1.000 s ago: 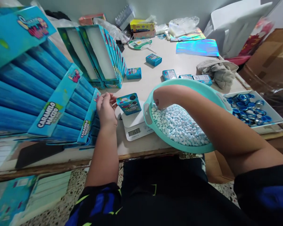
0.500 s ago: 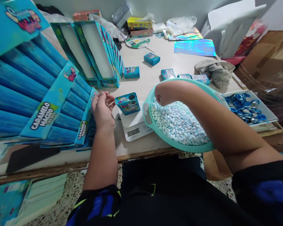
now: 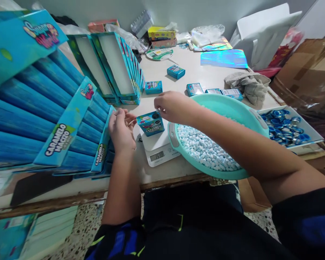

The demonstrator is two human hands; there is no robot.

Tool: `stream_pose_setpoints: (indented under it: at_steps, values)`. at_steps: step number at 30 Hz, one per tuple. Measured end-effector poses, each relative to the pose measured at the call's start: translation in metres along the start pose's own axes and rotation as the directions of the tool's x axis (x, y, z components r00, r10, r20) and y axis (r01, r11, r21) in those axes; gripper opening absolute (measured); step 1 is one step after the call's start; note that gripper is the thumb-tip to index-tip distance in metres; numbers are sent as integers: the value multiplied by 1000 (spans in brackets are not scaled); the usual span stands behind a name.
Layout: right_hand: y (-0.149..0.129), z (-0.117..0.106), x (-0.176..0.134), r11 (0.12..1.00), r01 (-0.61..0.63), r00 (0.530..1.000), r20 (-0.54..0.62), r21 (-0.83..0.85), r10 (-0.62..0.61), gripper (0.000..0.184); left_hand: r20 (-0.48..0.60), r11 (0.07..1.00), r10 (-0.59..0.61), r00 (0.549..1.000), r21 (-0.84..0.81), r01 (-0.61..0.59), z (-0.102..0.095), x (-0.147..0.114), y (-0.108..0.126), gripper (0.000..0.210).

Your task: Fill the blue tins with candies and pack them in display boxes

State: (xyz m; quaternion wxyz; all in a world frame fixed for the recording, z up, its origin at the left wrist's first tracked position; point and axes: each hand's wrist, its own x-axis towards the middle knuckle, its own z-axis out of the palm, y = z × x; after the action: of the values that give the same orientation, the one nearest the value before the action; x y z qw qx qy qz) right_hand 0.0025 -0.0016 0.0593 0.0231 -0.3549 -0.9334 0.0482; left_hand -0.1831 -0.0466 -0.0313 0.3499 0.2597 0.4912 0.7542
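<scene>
A blue candy box point(image 3: 151, 124) labelled CARAMELO MACIZO stands upright on a white digital scale point(image 3: 157, 159), a dark round opening in its top. My right hand point(image 3: 170, 105) is over the box's right top corner, fingers pinched together; what they hold, if anything, is hidden. My left hand point(image 3: 123, 130) is left of the box, fingers loosely apart and holding nothing, its fingertips close to the box's side. Beneath my right forearm sits a turquoise basin point(image 3: 219, 174) with small white and pale blue candies point(image 3: 206, 148) in it.
Tall blue display cartons point(image 3: 73, 119) lean on the left, with more standing cartons point(image 3: 113, 68) behind. Several small candy boxes point(image 3: 176, 72) lie at the back. A white tray point(image 3: 318, 139) of blue-rimmed round lids is at right, near a grey cloth point(image 3: 249, 86).
My right hand has moved left from over the candies in the basin to the top of the candy box. My left hand stays beside the box. The view has shifted slightly.
</scene>
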Motion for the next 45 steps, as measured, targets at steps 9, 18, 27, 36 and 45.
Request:
stream_pose_setpoints:
  at_steps: [9, 18, 27, 36, 45]
  values:
    - [7, 14, -5, 997, 28, 996, -82, 65, -23, 63, 52, 997, 21, 998, 77, -25, -5, 1, -6, 34]
    - [19, -16, -23, 989, -28, 984, -168, 147, 53, 43, 18, 993, 21, 1000, 114, -22, -7, 5, -11, 32]
    - [7, 9, -11, 923, 76, 991, -129, 377, -28, 45, 18, 992, 45, 999, 117, -47, -7, 5, -11, 31]
    - [53, -10, -26, 979, -158, 961, 246, 126, 124, 48, 30, 981, 68, 997, 179, -72, -9, 7, -16, 37]
    - [54, -4, -28, 972, -233, 917, 339, 21, 213, 35, 4, 985, 36, 999, 168, -37, -3, 5, -13, 26]
